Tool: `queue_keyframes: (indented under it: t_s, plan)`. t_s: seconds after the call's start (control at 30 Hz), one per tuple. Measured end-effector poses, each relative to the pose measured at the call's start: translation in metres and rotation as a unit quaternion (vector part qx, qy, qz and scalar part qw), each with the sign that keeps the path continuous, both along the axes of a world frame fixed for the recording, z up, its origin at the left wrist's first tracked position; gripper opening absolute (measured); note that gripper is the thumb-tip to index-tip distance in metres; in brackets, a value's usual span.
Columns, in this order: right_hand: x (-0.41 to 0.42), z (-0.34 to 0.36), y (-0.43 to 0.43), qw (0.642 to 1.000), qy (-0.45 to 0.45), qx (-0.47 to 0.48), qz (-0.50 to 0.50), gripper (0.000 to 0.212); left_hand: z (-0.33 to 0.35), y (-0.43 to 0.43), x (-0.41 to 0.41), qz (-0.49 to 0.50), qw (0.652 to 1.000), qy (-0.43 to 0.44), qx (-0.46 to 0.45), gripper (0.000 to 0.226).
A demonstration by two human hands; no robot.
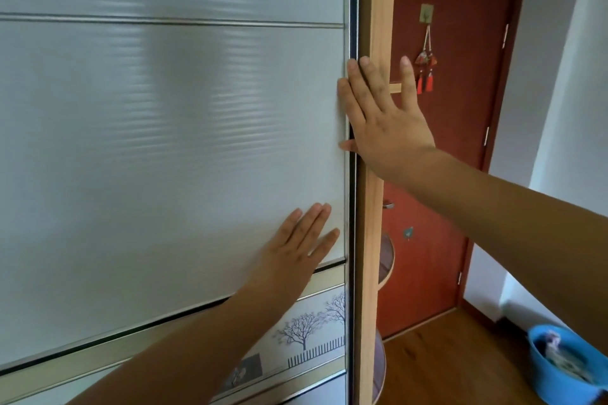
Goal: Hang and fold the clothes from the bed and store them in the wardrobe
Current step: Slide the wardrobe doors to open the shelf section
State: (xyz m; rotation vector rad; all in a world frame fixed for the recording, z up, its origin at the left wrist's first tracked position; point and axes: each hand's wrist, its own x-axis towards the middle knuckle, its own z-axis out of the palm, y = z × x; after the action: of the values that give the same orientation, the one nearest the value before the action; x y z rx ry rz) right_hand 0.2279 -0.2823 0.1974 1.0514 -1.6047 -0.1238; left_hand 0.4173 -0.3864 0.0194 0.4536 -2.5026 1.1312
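Wardrobe door (164,141) hides the interior; left hand (296,246), right hand (385,122) flat against it.

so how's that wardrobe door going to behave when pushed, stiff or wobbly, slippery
The door will probably slide sideways as one stiff slab: it is a large flat panel in a metal frame. Its glossy face looks slippery, so the flat left hand may skid; the right hand at its edge likely gets better purchase.
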Motion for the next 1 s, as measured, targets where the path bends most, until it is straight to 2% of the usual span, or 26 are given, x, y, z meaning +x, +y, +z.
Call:
queue_keyframes:
  t_s: [0.27, 0.4, 0.47, 0.53, 0.57, 0.63, 0.7, 0.8, 0.87, 1.0]
  plan:
    - [-0.006, -0.002, 0.001, 1.000, -0.024, 0.006, -0.004, 0.088, 0.001, 0.001, -0.008, 0.022, 1.000, -0.021, 0.007, 0.098]
    - [0.000, -0.002, 0.004, 0.995, -0.097, 0.018, 0.012, 0.085, 0.006, 0.009, -0.005, -0.001, 0.999, -0.028, 0.039, 0.093]
    - [0.005, -0.008, 0.010, 0.979, -0.183, 0.024, 0.084, 0.080, 0.006, 0.014, 0.004, -0.051, 0.990, -0.016, 0.128, 0.091]
    - [0.013, -0.025, 0.020, 0.952, -0.257, 0.008, 0.167, 0.069, 0.005, 0.021, 0.027, -0.075, 0.958, 0.032, 0.274, 0.081]
    - [0.019, -0.037, 0.026, 0.940, -0.271, -0.009, 0.206, 0.063, 0.004, 0.024, 0.042, -0.069, 0.938, 0.062, 0.334, 0.073]
    - [0.034, -0.062, 0.034, 0.915, -0.294, -0.013, 0.276, 0.052, 0.001, 0.029, 0.078, -0.027, 0.913, 0.099, 0.394, 0.059]
    - [0.049, -0.084, 0.037, 0.873, -0.372, 0.058, 0.310, 0.043, 0.000, 0.033, 0.115, 0.053, 0.896, 0.102, 0.428, 0.048]
    - [0.078, -0.109, 0.033, 0.805, -0.490, 0.223, 0.251, 0.038, -0.001, 0.038, 0.167, 0.177, 0.861, 0.081, 0.471, 0.042]
    - [0.099, -0.125, 0.025, 0.776, -0.509, 0.301, 0.222, 0.041, -0.003, 0.043, 0.198, 0.225, 0.840, 0.074, 0.489, 0.036]
    - [0.140, -0.154, -0.002, 0.754, -0.490, 0.386, 0.207, 0.044, -0.012, 0.049, 0.249, 0.285, 0.800, 0.100, 0.518, 0.030]
